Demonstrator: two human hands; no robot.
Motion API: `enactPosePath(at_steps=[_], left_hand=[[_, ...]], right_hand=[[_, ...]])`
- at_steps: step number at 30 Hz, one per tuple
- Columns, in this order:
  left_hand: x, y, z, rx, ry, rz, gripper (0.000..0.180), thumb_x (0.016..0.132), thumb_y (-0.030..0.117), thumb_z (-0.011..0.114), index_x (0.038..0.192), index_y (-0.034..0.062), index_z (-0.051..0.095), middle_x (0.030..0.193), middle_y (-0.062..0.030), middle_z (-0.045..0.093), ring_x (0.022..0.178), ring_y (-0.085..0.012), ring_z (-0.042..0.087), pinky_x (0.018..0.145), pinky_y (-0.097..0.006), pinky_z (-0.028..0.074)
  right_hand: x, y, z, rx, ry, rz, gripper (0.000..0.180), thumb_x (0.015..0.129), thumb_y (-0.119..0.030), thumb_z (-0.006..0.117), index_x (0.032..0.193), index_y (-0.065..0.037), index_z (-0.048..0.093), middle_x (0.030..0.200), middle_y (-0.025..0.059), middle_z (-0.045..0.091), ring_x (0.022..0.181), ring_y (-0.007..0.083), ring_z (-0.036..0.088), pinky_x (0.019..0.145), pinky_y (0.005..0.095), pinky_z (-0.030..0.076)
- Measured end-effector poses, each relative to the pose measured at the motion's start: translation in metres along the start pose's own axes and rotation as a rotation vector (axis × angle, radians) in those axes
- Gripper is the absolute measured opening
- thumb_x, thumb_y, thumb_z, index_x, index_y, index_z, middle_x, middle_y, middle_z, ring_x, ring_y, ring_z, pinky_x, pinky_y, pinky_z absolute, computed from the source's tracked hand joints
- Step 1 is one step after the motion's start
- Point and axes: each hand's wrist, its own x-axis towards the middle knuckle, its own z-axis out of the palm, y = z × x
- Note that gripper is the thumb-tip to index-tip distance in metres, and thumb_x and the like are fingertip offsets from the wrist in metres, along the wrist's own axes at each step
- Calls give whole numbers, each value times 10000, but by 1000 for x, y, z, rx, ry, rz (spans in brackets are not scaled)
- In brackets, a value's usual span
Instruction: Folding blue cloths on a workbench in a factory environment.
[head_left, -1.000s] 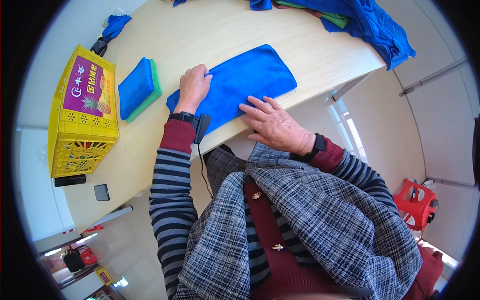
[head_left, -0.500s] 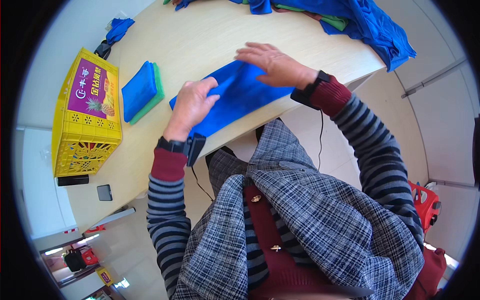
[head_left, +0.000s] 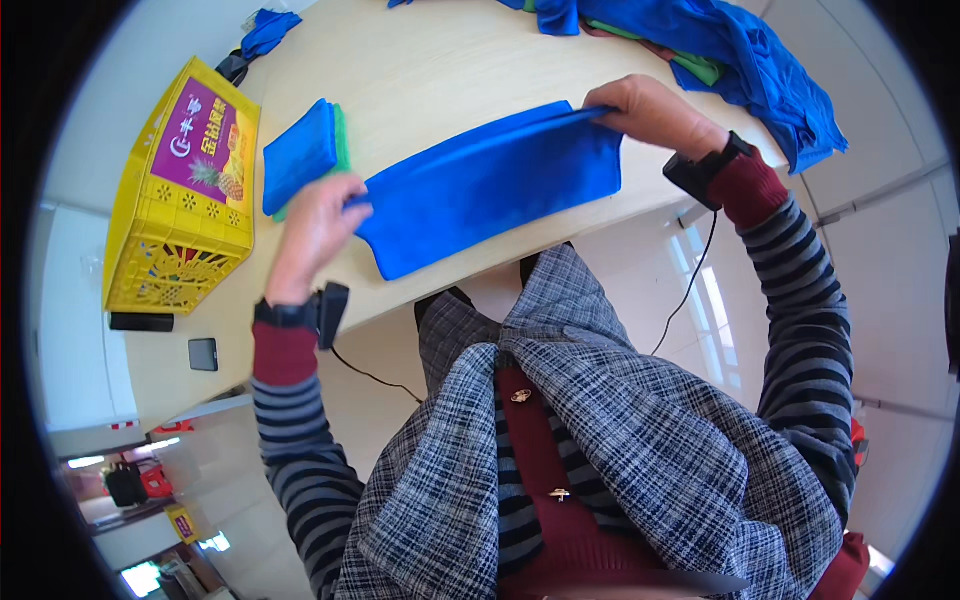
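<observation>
A blue microfiber towel, doubled into a long strip, stretches between my hands at the table's near edge. My left hand pinches its left end, thumb and fingers closed near the corner. At the far right corner, my right hand grips the upper layer, and that edge is lifted a little off the layer below. Just beyond my left hand lies a small stack of folded towels, a blue towel on top of a green towel.
A yellow plastic crate with a purple label stands at the table's left. A dark phone-like slab lies near it. Heaped blue cloths, with green and brown ones among them, hang over the far right edge. A cable runs down from my right wrist device.
My hands have moved apart, the left one leftward and the right one rightward. Both have closed on the towel's ends, and its strip is now drawn out longer with the upper edge raised.
</observation>
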Motion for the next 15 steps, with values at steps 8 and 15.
enactPosePath(at_steps=[8, 15], left_hand=[[63, 32, -85, 177, 641, 196, 84, 913, 122, 651, 960, 55, 630, 892, -136, 665, 797, -355, 645, 699, -415, 510], [13, 40, -58, 192, 643, 237, 148, 826, -4, 644, 955, 67, 632, 935, -115, 645, 884, -347, 635, 785, -394, 509]], right_hand=[[34, 13, -91, -144, 454, -1, 246, 929, -36, 659, 1172, -57, 693, 1055, 168, 702, 901, 290, 697, 859, 325, 564], [-10, -34, -79, -188, 474, -173, 295, 852, 30, 686, 1135, -54, 695, 1048, 146, 698, 949, 304, 694, 849, 331, 566]])
